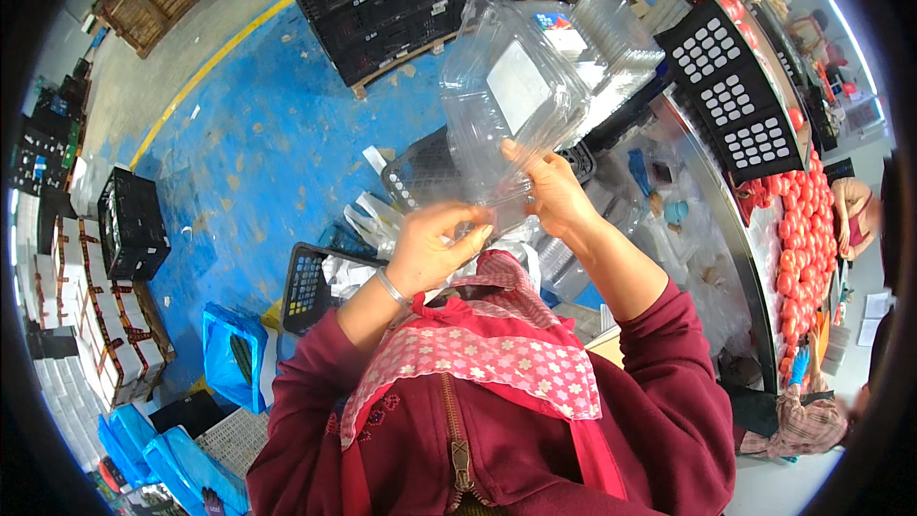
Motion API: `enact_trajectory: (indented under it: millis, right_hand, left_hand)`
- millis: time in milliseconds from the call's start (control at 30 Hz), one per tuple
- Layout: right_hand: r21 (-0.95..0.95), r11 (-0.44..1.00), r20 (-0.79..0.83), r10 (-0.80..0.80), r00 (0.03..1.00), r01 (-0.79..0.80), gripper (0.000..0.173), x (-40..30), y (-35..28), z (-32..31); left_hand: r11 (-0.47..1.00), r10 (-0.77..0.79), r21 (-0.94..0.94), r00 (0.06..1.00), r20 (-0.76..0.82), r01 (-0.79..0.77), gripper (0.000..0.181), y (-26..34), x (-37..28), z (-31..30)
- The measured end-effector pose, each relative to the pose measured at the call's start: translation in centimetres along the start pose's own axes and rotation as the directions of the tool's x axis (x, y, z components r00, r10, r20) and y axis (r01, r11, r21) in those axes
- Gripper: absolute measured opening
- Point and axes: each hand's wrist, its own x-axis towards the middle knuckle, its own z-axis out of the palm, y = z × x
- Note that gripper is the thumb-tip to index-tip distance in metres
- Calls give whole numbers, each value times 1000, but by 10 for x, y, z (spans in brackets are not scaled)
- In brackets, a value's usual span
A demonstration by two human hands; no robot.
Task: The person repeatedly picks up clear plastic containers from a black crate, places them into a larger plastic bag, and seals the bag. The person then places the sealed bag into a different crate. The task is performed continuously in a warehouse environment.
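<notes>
A clear plastic clamshell container [466, 93] is held up in front of me, tilted, with a white rectangular pad or label [517, 84] showing in it. My right hand [559, 190] grips its near right edge between thumb and fingers. At the near edge of the container is my left hand [437, 238], wearing a metal bangle. Its thumb and fingers are bent towards each other and blurred, so whether they pinch the plastic is unclear. Beyond the container, nested clear plastic containers [616, 32] stand stacked on the right.
Black crates [401, 7] are stacked on a pallet ahead. A black perforated crate [731, 86] stands beside a table full of tomatoes [799, 251], where other people work. Plastic bags and containers [688, 229] lie below. Blue bags [236, 355] and white boxes [107, 330] are on the left.
</notes>
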Motion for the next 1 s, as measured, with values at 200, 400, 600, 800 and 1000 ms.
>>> enact_trajectory:
  millis: [200, 400, 600, 800, 1000]
  right_hand:
    - [0, 999, 177, 53, 983, -54, 61, 7, -24, -8]
    - [11, 1000, 202, 7, 979, -10, 55, 12, -41, -11]
    - [-78, 974, 170, -196, 966, 211, 43, 19, -58, -14]
    - [-282, 758, 150, -570, 808, 588, 41, 30, -92, -11]
    - [-649, 373, -38, -886, 462, 663, 47, 50, -166, -71]
  left_hand:
    - [996, 80, 28, 997, 1, -80, 16, 10, 10, -5]
    - [995, 96, 17, 995, 14, -96, 18, 18, 22, 0]
    - [936, 97, 349, 985, -144, -41, 17, 42, 37, 16]
    - [990, 55, 141, 898, -436, 8, 14, 6, 50, 31]
    - [971, -51, -221, 815, -577, -95, 12, 11, 49, -2]
